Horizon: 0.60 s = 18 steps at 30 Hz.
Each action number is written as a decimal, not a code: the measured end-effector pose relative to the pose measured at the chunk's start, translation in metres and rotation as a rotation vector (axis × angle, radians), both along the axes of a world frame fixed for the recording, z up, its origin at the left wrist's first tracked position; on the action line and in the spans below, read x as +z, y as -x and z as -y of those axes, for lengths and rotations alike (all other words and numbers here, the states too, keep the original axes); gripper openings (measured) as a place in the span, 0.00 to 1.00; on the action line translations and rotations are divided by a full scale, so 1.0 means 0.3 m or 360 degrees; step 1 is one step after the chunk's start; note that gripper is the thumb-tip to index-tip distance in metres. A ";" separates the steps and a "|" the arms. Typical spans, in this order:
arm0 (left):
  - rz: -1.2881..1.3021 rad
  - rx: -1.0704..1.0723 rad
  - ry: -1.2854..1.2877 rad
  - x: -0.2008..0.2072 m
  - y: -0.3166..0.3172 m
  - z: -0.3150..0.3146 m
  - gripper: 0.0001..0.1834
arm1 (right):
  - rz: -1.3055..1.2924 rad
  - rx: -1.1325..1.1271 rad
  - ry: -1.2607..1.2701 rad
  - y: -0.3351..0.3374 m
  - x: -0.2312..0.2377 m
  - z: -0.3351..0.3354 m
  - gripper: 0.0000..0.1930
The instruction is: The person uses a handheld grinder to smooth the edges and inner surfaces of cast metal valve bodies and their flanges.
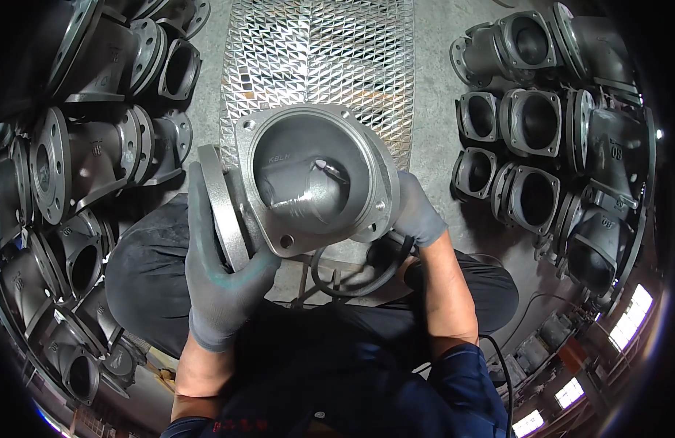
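Between my hands I hold up a grey cast-metal valve body (308, 244), its wide round opening and squarish drilled flange facing up toward me. Through that opening I see the smooth inner wall and a bright slot. My left hand (231, 281), in a grey glove, grips the round flange on the left side, its thumb and fingers spread around the rim. On the far right side, my gloved right hand (419, 212) clasps the opposite flange; most of its fingers are hidden behind the casting. A dark cable or hose (366, 288) loops beneath the valve body near my right wrist.
Ahead lies a shiny metal grating (319, 58) on a grey concrete floor (434, 87). Similar valve bodies stand in stacks on the left (96, 150) and on the right (531, 120). My bent knees flank the casting. A black cord (501, 365) runs by my right sleeve.
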<state>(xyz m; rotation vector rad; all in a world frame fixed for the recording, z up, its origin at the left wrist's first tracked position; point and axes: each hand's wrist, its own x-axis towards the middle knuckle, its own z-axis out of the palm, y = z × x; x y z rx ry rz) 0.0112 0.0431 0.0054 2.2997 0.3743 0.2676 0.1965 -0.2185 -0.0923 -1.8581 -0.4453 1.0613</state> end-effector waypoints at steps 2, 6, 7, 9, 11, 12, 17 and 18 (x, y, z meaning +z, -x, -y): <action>0.0088 -0.0158 -0.0330 0.013 -0.003 0.005 0.57 | 0.0058 0.0039 0.0055 0.003 -0.021 0.006 0.25; -0.0144 0.0497 0.1036 0.059 -0.024 0.036 0.57 | 0.0170 0.0195 0.0080 -0.002 -0.044 0.006 0.24; -0.0146 0.0470 0.0932 0.053 -0.025 0.035 0.57 | 0.0052 0.0067 0.0025 -0.001 -0.048 0.010 0.25; -0.0107 0.0492 0.1118 0.054 -0.025 0.026 0.58 | 0.0392 0.0312 0.0002 -0.001 -0.062 0.000 0.26; -0.0037 0.0482 0.1294 0.046 -0.019 0.005 0.59 | 0.0609 0.0466 -0.0039 -0.002 -0.058 -0.016 0.26; 0.0021 0.0519 0.1453 0.038 -0.016 -0.005 0.59 | 0.0360 0.0320 -0.0014 -0.007 -0.031 -0.039 0.25; -0.0122 0.0703 0.1597 -0.044 0.017 -0.080 0.52 | 0.0258 0.0165 0.0005 -0.035 0.031 -0.051 0.17; -0.0147 0.0771 0.1639 -0.053 0.023 -0.087 0.51 | 0.0263 0.0143 0.0003 -0.036 0.045 -0.053 0.16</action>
